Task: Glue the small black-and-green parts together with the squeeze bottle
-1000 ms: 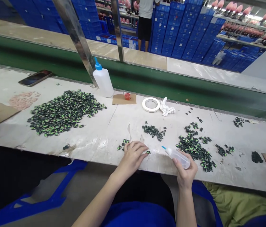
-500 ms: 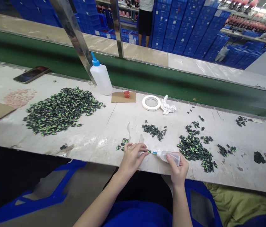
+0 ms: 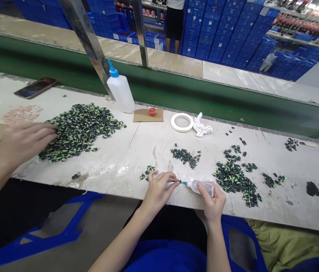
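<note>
From far off, I look down through the head camera. My left hand (image 3: 157,189) pinches a small dark bit (image 3: 179,182) with a green spot, just over the table (image 3: 125,151). My right hand (image 3: 215,204) holds a little bottle (image 3: 204,188) on its side. The two hands are near, but apart. The blue tip (image 3: 185,183) is right by the bit, so this one looks part way along. A few loose bits (image 3: 148,172) lie by my left hand, and a big pile (image 3: 234,177) sits past my right. They are too small for me to tell which are done and which are left. Another person's hand (image 3: 26,141) reaches to the biggest heap (image 3: 80,132).
</note>
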Motion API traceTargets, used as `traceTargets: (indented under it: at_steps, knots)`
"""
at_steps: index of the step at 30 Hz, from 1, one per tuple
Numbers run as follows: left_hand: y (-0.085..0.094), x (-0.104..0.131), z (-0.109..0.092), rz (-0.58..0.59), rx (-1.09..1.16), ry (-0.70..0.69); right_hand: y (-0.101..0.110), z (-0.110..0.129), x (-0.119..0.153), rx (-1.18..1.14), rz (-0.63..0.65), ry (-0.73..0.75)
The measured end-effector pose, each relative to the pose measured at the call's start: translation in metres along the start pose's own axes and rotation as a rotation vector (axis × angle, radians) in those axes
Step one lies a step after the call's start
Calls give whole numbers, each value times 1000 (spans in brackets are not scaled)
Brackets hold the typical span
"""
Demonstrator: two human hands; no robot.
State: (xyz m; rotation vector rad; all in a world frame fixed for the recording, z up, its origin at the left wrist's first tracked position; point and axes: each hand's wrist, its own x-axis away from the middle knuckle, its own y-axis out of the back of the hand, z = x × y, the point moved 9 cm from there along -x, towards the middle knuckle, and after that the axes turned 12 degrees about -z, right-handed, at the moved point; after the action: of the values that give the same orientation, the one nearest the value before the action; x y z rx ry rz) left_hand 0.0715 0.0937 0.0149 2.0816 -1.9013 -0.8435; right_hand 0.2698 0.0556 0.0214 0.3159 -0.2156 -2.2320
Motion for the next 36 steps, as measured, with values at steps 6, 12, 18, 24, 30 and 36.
traceTargets:
  at_steps: [6, 12, 18, 24, 30, 36]
  knots:
    - [-1, 0, 0, 0, -15, -12, 3, -2, 0, -13, -34, -30]
    - [0, 3, -3, -11, -44, -52, 3, -4, -1, -35, -27, -36]
    - [1, 3, -5, -13, -95, -84, -1, -3, -1, -21, -1, -28]
    - [-3, 2, 1, 14, -31, -31, 3, -2, -2, -44, -38, -33]
    - [19, -4, 0, -26, 308, 136, 14, -10, -7, -181, -95, -32]
    - [24, -6, -26, 257, 1252, 408, 11, -11, -5, -179, -127, -24]
